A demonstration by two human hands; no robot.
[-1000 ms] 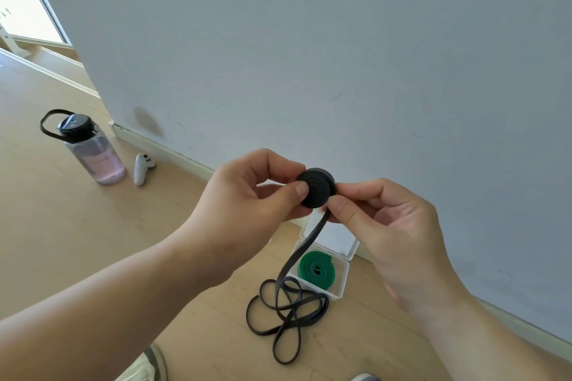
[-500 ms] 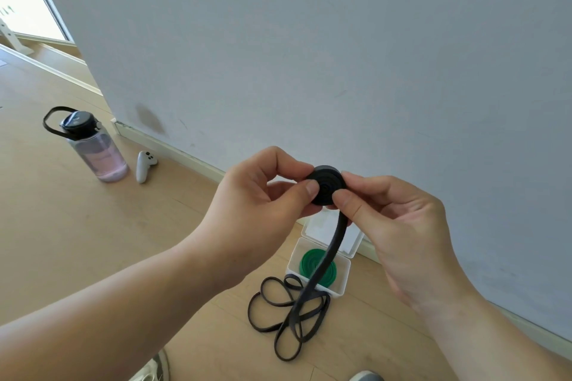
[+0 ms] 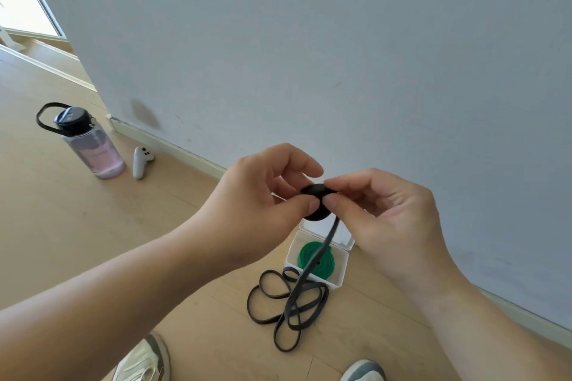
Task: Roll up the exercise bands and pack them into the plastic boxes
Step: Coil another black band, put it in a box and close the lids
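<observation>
Two hands: raised above the plastic box, fingertips met on one coil.
Left hand: curled; the coil is pinched between thumb and fingers.
Right hand: curled; the same coil is pinched from the opposite side.
Black band: partly wound into a tight coil above the box; the tail is hung down across the box, and loose loops are piled on the floor just in front of it.
Green band: coiled, laid inside the box; lid open.
Water bottle: upright, well left of the box; a white controller is laid beside it.
</observation>
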